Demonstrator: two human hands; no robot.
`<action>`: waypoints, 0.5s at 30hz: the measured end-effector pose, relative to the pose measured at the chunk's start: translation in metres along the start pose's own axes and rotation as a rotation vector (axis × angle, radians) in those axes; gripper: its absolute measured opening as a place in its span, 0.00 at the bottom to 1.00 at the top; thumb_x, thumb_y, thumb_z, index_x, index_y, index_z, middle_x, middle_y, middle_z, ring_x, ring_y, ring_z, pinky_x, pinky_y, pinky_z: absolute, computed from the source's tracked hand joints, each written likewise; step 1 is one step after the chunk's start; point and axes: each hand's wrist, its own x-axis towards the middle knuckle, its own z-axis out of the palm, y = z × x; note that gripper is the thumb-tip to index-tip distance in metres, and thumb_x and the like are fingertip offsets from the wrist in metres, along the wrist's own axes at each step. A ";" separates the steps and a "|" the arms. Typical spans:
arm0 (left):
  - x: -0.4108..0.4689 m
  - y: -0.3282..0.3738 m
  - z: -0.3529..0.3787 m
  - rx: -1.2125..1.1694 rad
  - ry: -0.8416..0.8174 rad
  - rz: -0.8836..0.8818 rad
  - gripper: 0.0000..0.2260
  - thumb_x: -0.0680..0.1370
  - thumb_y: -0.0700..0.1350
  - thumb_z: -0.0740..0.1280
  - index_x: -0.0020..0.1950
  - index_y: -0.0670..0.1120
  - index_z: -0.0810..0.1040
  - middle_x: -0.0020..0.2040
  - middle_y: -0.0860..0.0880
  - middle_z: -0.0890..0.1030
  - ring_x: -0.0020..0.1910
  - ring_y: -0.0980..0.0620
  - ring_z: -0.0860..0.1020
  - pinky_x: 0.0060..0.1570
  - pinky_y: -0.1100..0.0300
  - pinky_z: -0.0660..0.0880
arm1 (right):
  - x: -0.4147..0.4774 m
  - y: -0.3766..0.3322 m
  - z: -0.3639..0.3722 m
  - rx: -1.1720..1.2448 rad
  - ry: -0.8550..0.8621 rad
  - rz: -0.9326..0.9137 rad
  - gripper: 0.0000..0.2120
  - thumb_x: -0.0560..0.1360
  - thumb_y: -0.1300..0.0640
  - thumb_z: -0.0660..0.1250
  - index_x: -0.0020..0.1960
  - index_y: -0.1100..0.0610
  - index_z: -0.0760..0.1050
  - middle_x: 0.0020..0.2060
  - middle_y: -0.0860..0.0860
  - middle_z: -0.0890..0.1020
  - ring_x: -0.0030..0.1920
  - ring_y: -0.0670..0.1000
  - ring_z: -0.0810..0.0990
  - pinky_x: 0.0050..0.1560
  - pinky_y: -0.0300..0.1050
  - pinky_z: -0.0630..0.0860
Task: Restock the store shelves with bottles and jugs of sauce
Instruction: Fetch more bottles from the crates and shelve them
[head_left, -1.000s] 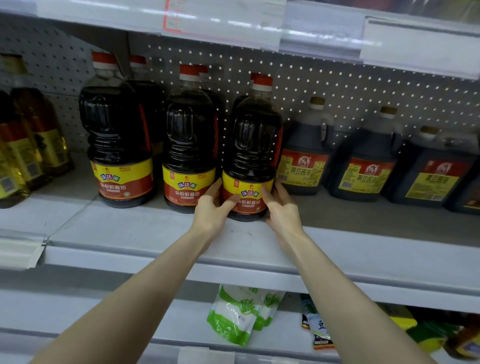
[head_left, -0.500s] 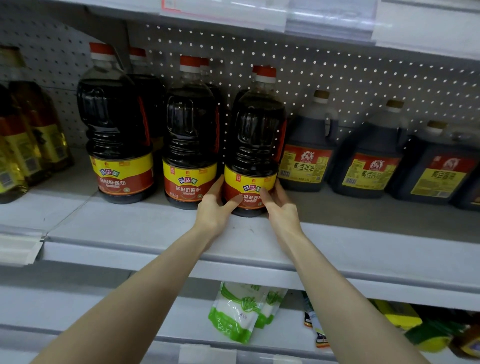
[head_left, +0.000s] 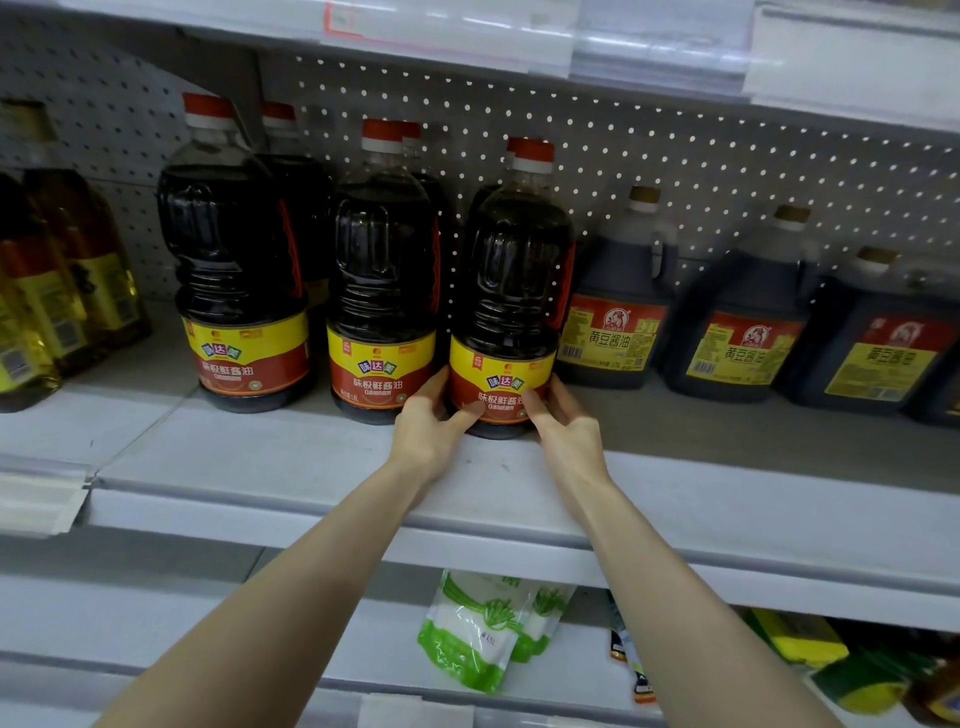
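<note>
At frame centre, on shelf (head_left: 311, 467) near front edge: sauce bottle (head_left: 511, 291) upright, long axis vertical, red cap up, label facing you. Your left hand (head_left: 428, 428) and right hand (head_left: 563, 426) flank its base, each grip curled round label band. Neighbour bottle (head_left: 384, 270) just left, dark jug (head_left: 618, 296) just right.

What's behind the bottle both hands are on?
Another bottle: only its red cap edge and a sliver of dark shoulder show. The front bottle covers its body and label. Beyond that is the pegboard.
</note>
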 end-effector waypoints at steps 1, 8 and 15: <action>0.000 0.000 0.000 0.000 0.000 0.001 0.27 0.76 0.45 0.70 0.73 0.46 0.67 0.67 0.50 0.76 0.65 0.53 0.74 0.67 0.52 0.71 | 0.000 0.000 0.000 -0.001 -0.001 -0.001 0.28 0.76 0.49 0.69 0.73 0.51 0.67 0.67 0.49 0.75 0.67 0.51 0.73 0.69 0.50 0.69; -0.001 0.002 0.001 0.017 0.011 -0.008 0.27 0.76 0.45 0.70 0.74 0.46 0.67 0.67 0.50 0.75 0.66 0.52 0.73 0.67 0.52 0.70 | -0.001 -0.002 0.000 -0.022 -0.006 -0.007 0.28 0.76 0.49 0.68 0.74 0.51 0.66 0.68 0.48 0.74 0.68 0.49 0.72 0.69 0.46 0.68; 0.000 0.002 0.001 0.059 0.024 -0.026 0.27 0.77 0.46 0.70 0.74 0.47 0.66 0.68 0.50 0.74 0.67 0.51 0.72 0.68 0.51 0.69 | -0.003 -0.003 -0.001 -0.040 -0.011 -0.009 0.28 0.77 0.48 0.67 0.75 0.50 0.65 0.68 0.48 0.74 0.68 0.50 0.71 0.66 0.42 0.68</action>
